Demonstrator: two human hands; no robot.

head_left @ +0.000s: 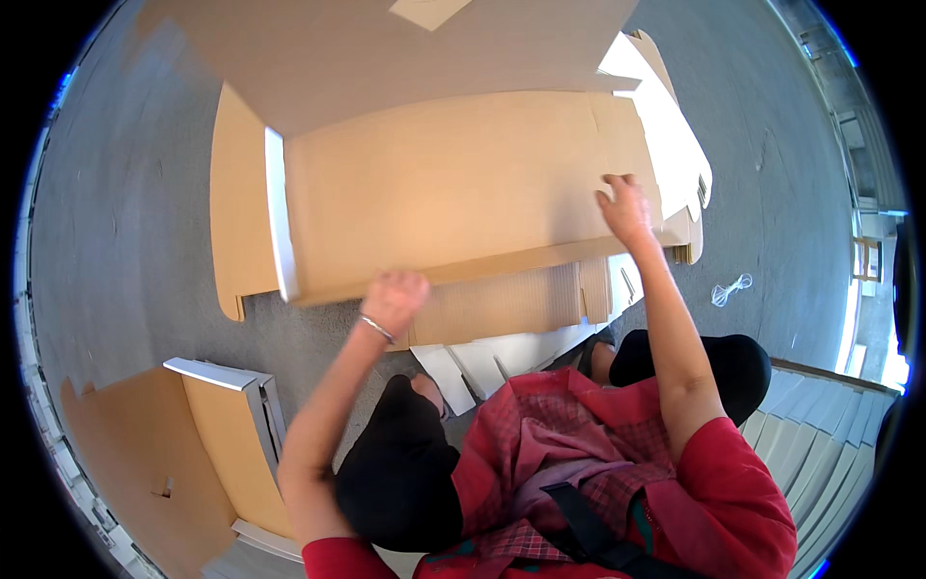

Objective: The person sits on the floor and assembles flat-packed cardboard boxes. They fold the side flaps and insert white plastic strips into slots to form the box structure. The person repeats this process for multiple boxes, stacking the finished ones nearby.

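Note:
A large brown cardboard box (453, 183) lies before me, its wide lid panel (405, 58) standing up at the far side. At the near wall, left of the middle, my left hand (395, 303) is closed with fingers curled at the wall's edge; it is slightly blurred. My right hand (627, 210) hovers over the right end of the box, fingers apart and bent, holding nothing. A white side flap (278, 207) stands at the left end. Under the box lie more flat cardboard sheets (241, 193), and corrugated pieces (511, 301) show below the near wall.
Another folded cardboard box (217, 425) stands at the lower left. A loop of clear string (730, 289) lies on the grey floor (125, 212) to the right. Stacked white-edged cardboard (810, 429) is at the lower right. My knees flank the near side.

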